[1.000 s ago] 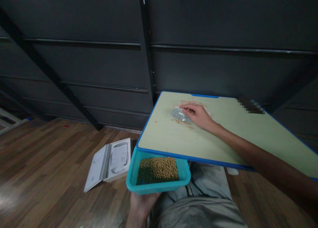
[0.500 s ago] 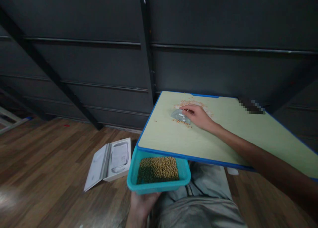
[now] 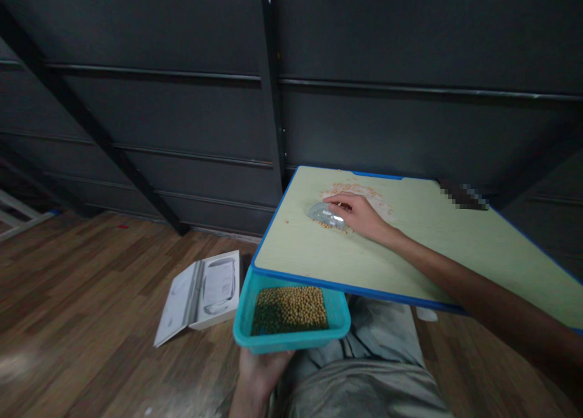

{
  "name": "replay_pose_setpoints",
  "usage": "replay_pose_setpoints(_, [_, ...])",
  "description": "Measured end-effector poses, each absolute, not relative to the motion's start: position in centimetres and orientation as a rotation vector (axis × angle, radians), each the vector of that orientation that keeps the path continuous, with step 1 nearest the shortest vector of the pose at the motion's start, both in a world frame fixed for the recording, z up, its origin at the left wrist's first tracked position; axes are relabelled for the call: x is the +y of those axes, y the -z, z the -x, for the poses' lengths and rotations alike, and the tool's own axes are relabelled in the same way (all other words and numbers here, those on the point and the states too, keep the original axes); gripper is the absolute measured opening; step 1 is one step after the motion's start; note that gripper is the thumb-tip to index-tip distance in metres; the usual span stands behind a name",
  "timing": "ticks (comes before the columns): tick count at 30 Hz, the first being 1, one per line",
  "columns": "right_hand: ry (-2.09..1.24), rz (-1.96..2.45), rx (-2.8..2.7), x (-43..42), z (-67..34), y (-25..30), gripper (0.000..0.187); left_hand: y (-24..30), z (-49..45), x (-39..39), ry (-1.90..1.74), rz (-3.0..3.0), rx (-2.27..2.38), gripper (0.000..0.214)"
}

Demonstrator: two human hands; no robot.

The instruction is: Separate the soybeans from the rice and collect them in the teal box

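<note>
My right hand [image 3: 357, 214] pinches a clear, half-round plastic piece [image 3: 324, 214], held tilted just above or against the tabletop. Small tan beans [image 3: 325, 225] lie along the near edge of this piece. Behind my fingers spreads a patch of pale orange bits [image 3: 359, 190]. Down at the table's near left edge, my left hand [image 3: 264, 369] supports a teal plastic basket [image 3: 337, 330] from below, its fingers mostly hidden under it. Inside the basket is a layer of round beans [image 3: 303, 305], tan on the right and looking greenish on the left.
The pale folding table [image 3: 310, 254] has a blue rim. A dark pixelated object [image 3: 462, 196] lies at its far right edge. An open white box [image 3: 218, 287] rests on the wooden floor [image 3: 113, 278] at left. A dark panelled wall [image 3: 204, 114] stands behind the table.
My right hand has shifted the clear plastic piece slightly left and toward me, so it covers more of the beans near its edge. The basket stays nearly still.
</note>
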State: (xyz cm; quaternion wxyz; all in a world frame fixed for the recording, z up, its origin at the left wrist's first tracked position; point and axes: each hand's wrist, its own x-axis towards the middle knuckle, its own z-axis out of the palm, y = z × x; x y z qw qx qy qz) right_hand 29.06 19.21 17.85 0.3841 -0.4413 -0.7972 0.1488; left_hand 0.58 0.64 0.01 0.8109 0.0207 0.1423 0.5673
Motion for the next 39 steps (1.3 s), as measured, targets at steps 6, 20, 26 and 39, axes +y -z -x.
replay_pose_setpoints(6, [-0.384,1.106,-2.063,19.0,-28.4,-18.2,0.022,-0.5,-0.6,0.9,-1.19,-0.047,0.264,0.036])
replay_pose_setpoints(20, [-0.538,0.988,-2.185,16.4,-25.1,-18.6,0.021,-2.2,-0.4,0.6,-1.19,-0.056,0.369,0.033])
replay_pose_setpoints(26, [-0.584,0.902,-2.248,12.5,-22.8,-19.3,0.021,-2.3,-0.5,0.5,-1.176,0.001,0.426,0.035])
replay_pose_setpoints(39, [-0.333,1.007,-2.208,21.4,-21.4,-20.1,0.022,-1.0,-0.2,0.7,-1.156,-0.099,0.147,0.045])
